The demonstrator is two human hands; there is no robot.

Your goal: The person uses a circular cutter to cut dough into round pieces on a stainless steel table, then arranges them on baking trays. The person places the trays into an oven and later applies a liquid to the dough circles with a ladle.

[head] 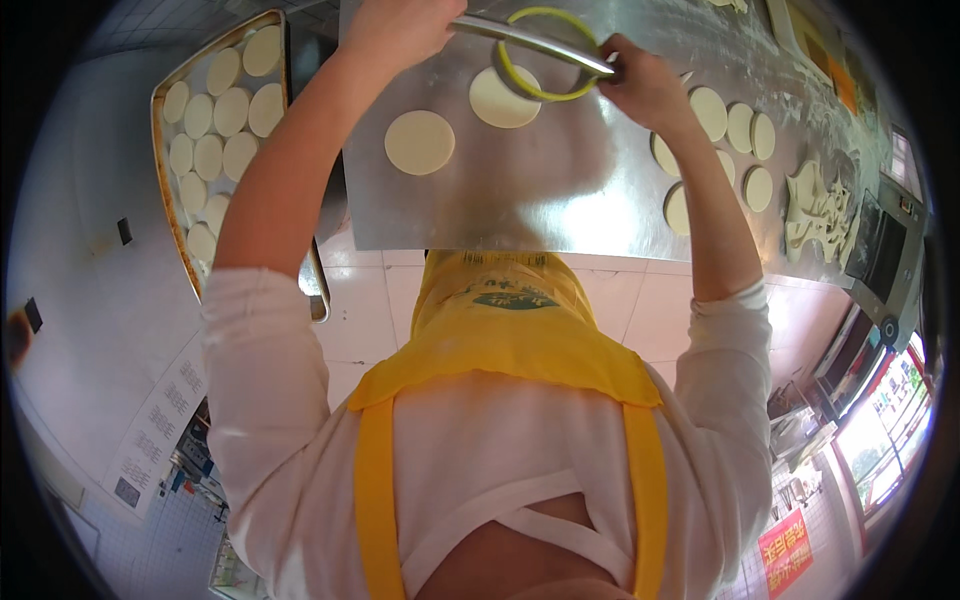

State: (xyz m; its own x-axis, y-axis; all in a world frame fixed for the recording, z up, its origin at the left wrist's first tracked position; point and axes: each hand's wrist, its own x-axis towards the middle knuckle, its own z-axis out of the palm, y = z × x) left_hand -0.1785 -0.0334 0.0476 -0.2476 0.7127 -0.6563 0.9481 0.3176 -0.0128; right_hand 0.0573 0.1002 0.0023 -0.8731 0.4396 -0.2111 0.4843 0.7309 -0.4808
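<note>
My left hand (409, 30), at the top of the view, grips one end of a shiny metal bar (525, 39). The bar slants down to my right hand (641, 79), whose fingers close around its other end. A yellow-green ring (553, 96) shows behind and below the bar, next to my right fingers; I cannot tell whether the two are joined. Part of the ring overlaps a flat round of dough (499, 101) in the picture. A second dough round (420, 142) lies to its left on the metal worktable (465, 214).
A rimmed baking tray (159, 142) with several dough rounds stands left of the table. More dough rounds (709, 112) lie under and beyond my right forearm. Dough scraps (814, 210) sit near the right end, by a grey appliance (889, 240).
</note>
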